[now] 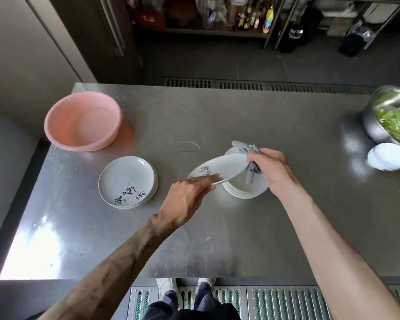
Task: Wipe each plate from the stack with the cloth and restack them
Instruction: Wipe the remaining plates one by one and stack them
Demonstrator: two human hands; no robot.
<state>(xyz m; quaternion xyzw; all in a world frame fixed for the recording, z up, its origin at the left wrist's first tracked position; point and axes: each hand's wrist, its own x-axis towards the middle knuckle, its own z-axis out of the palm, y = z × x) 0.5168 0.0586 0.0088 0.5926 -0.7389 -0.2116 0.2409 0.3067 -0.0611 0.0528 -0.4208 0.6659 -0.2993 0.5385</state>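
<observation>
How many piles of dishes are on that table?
3: the left pile near the pink basin, the middle pile beneath the held plate, and a small pile at the right beside the steel bowl. None seems hidden.

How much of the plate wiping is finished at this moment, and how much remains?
Done, it seems: the left stack, a few plates, probably wiped already. In hand: the left hand holds one tilted plate while the right hand grips the grey cloth at its rim. Left: the right stack under it, several plates.
</observation>
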